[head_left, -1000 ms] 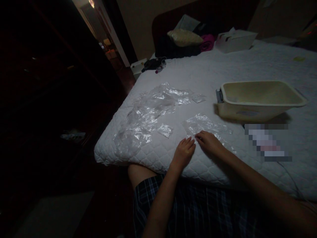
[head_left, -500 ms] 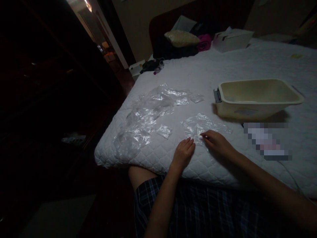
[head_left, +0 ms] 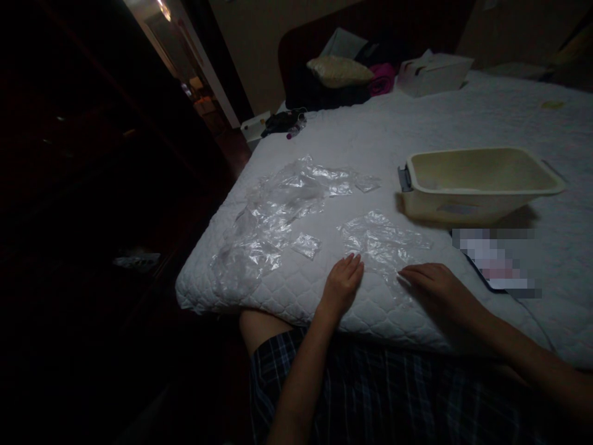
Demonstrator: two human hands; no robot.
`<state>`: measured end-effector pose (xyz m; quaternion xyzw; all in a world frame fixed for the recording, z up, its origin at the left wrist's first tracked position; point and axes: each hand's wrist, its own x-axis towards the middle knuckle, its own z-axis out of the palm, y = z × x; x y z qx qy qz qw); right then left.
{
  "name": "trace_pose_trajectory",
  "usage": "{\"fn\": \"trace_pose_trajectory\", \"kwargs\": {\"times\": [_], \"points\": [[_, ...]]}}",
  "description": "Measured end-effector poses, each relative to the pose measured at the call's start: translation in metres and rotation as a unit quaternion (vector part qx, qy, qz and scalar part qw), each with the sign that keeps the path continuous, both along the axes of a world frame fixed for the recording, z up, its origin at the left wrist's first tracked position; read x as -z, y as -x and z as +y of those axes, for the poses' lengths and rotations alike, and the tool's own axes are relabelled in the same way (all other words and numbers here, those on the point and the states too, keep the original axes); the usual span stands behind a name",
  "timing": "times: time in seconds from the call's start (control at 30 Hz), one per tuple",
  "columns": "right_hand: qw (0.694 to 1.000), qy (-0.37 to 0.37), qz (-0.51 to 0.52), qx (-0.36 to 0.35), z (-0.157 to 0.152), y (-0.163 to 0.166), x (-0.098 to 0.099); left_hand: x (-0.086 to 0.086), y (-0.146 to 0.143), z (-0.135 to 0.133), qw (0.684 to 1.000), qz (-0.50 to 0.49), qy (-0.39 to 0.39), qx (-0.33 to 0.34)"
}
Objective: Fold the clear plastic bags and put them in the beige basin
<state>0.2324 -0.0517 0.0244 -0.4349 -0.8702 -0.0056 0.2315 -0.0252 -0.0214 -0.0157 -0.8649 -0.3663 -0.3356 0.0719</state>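
A thin clear plastic bag (head_left: 382,238) lies spread and wrinkled on the white quilted bed cover in front of me. My left hand (head_left: 343,281) rests flat at its left edge, fingers stretched out and holding nothing. At the bag's right lower edge, my right hand (head_left: 433,287) has its fingertips drawn together on the film; the thumb is partly hidden. More crumpled clear plastic bags (head_left: 296,191) cover the bed to the left, and a small folded clear piece (head_left: 306,245) lies apart from them.
A cream plastic tub (head_left: 482,207) with grey handles stands at the right. Before it lies a blurred-out flat device (head_left: 498,262) with a cable. Farther back are a white box (head_left: 435,74), a pillow-like bag (head_left: 340,71) and a bottle (head_left: 296,128). The bed's left edge drops into darkness.
My right hand has moved right and toward me, and the bag's lower right part now reaches farther that way. My left hand has stayed almost where it was.
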Motion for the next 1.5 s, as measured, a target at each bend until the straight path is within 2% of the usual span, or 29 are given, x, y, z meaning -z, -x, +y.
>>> {"fn": "trace_pose_trajectory", "kwargs": {"times": [0.13, 0.23, 0.43, 0.77, 0.93, 1.07, 1.37, 1.5], "points": [[0.998, -0.040, -0.051, -0.020, -0.009, -0.001, 0.008, -0.003, -0.012, -0.009, 1.000, 0.013, -0.016, -0.002], [0.992, -0.076, -0.084, -0.046, -0.011, -0.001, 0.015, -0.004, -0.025, -0.013, 0.999, 0.030, 0.001, -0.012], [0.993, -0.093, -0.064, -0.045, -0.007, 0.002, 0.016, 0.001, -0.033, -0.010, 0.997, 0.069, 0.015, -0.016], [0.997, 0.009, 0.066, 0.031, 0.014, 0.022, 0.008, 0.003, -0.031, -0.011, 0.998, 0.045, 0.036, 0.010], [0.988, 0.018, 0.105, 0.108, 0.031, 0.036, 0.001, 0.001, -0.031, -0.011, 0.998, 0.052, 0.032, 0.010], [0.983, 0.024, 0.116, 0.141, 0.040, 0.044, -0.001, -0.001, -0.031, -0.011, 0.997, 0.066, 0.034, 0.006], [0.989, 0.044, 0.057, 0.131, 0.052, 0.043, 0.002, -0.001, -0.030, -0.012, 0.997, 0.067, 0.035, 0.002], [0.985, 0.099, 0.084, 0.117, 0.059, 0.042, -0.003, -0.002, -0.029, -0.014, 0.997, 0.062, 0.035, -0.009]]}}
